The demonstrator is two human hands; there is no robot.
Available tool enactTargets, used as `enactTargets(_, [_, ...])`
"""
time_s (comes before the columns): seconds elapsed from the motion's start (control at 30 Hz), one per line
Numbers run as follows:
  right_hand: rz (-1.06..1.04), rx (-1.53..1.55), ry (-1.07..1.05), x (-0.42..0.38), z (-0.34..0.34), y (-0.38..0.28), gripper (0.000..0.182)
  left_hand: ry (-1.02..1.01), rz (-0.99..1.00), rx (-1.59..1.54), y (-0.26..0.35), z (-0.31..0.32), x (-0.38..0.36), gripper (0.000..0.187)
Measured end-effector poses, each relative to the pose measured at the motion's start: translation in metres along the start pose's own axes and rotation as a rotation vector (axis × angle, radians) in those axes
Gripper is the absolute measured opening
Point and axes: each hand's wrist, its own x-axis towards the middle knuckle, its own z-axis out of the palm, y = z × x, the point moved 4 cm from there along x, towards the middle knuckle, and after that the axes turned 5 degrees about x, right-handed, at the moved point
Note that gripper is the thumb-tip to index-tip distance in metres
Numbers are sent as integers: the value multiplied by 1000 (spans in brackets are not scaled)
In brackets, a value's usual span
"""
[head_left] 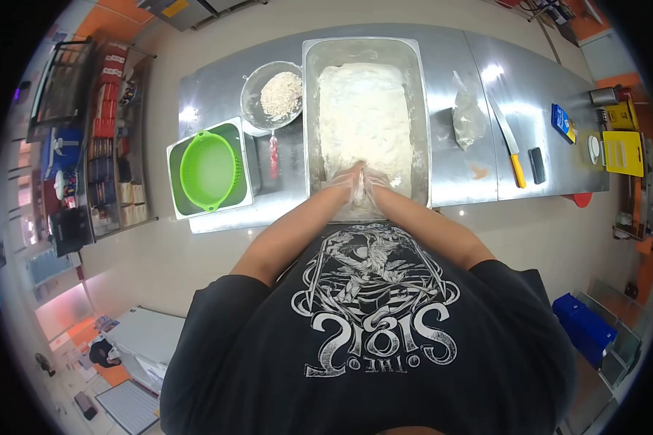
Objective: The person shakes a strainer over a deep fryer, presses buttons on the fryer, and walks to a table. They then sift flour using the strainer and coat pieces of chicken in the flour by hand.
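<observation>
A long metal tray (419, 109) on the steel table holds a wide slab of pale, floury dough (363, 105). My left hand (347, 181) and my right hand (375, 183) are close together at the dough's near end, inside the tray. Both appear to wear thin clear gloves dusted with white. Their fingers point down into the dough, and flour and dough hide the fingertips, so what they grip, if anything, cannot be made out.
Left of the tray are a sieve (279, 96) of pale flakes and a green basket (186, 174) in a metal container. To the right lie a plastic bag (468, 119), a yellow-handled knife (517, 170), a phone (537, 165) and a blue packet (563, 123).
</observation>
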Motion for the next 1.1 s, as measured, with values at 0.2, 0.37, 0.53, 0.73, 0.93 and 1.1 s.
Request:
enactTargets(0.2, [56, 186, 257, 55, -45, 20, 40, -16, 138, -318, 34, -6, 5, 79])
enactTargets(0.37, [-437, 268, 342, -36, -146, -59, 55, 525, 762, 306, 59, -34, -13, 81])
enactTargets(0.53, [-371, 547, -70, 19, -132, -52, 51, 389, 751, 1005, 54, -58, -85, 74])
enactTargets(0.73, [-677, -224, -61, -35, -84, -54, 44, 337, 811, 689, 67, -64, -109, 59])
enactTargets(0.93, [-367, -578, -104, -36, -123, -32, 32, 266, 760, 1151, 41, -38, 28, 67])
enactTargets(1.1, [-410, -746, 5, 23, -65, 42, 34, -88, 415, 1326, 27, -22, 7, 57])
